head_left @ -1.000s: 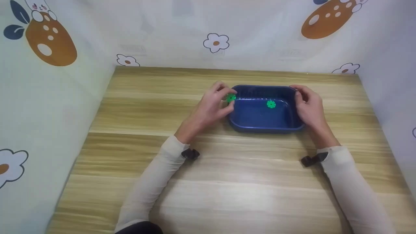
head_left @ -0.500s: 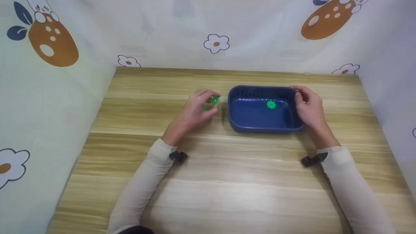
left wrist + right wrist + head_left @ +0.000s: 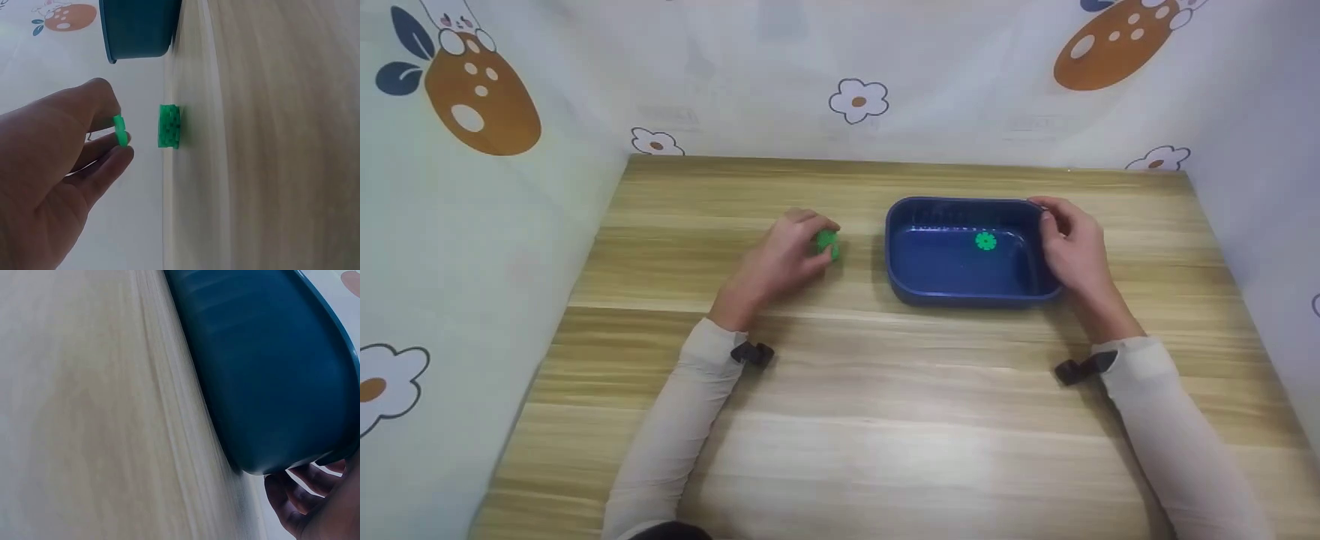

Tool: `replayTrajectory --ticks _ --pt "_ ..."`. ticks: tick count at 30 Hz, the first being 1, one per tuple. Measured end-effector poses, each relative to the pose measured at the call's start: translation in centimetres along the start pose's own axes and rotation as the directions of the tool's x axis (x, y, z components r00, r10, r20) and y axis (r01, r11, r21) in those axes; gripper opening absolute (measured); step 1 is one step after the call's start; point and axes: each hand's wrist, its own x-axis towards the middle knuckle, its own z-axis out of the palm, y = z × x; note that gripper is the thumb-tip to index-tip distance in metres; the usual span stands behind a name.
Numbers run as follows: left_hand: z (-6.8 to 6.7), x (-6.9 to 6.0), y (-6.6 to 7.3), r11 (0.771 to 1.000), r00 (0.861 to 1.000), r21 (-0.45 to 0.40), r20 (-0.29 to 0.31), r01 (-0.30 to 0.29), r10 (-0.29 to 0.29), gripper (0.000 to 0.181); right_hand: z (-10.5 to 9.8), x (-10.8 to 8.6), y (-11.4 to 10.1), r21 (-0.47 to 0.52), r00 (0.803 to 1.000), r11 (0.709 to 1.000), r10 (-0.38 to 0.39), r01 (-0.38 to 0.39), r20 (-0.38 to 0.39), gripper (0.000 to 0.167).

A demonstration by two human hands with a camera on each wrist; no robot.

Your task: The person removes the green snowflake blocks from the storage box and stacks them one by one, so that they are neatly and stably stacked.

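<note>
My left hand [image 3: 780, 259] pinches a green snowflake-shaped disc [image 3: 120, 130] between thumb and fingertips, left of the bin. In the left wrist view, a short stack of similar green discs [image 3: 169, 126] stands on the table, a small gap from the held disc. The head view shows that stack partly hidden by the hand. My right hand [image 3: 1076, 244] grips the right end of a blue rectangular bin [image 3: 975, 301], thumb at the rim. One green disc [image 3: 985, 241] is inside the bin. In the right wrist view, curled fingers [image 3: 287, 498] touch the bin's end wall [image 3: 281, 410].
The wood-grain table [image 3: 840, 420] stretches in front of the bin and out to both sides. A patterned white cloth wall [image 3: 750, 82] closes off the back, with similar walls at left and right. Each wrist carries a small black camera mount.
My left hand has moved left from the bin's left rim with the green disc, and is now over the stack. The right hand, the bin and the disc inside it stay put.
</note>
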Motion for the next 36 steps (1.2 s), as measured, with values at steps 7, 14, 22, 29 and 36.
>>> replayTrajectory --ticks 7,14,22,29,36 --pt "0.07 -0.13 -0.38 0.999 0.996 0.025 0.081 0.023 -0.025 0.036 0.03 -0.04 -0.02 0.006 1.0 1.0 0.004 -0.004 0.004 0.036" --pt "0.21 -0.21 -0.74 1.0 0.992 0.02 0.123 0.008 -0.011 0.036 -0.02 -0.04 -0.04 -0.004 1.0 1.0 0.009 -0.009 0.008 0.036" --pt "0.44 -0.31 -0.76 0.998 0.991 0.053 0.135 -0.014 0.006 0.033 -0.05 -0.01 -0.1 0.003 1.0 1.0 -0.001 0.001 0.012 0.036" --pt "0.56 -0.28 -0.88 0.997 0.992 0.073 0.121 -0.034 0.025 0.03 0.03 0.02 0.02 -0.023 1.0 0.999 -0.025 0.025 -0.01 0.036" --pt "0.64 -0.15 -0.94 0.994 0.993 0.099 0.115 -0.048 0.036 0.027 -0.01 -0.04 0.11 -0.029 0.999 0.999 -0.037 0.036 -0.022 0.036"
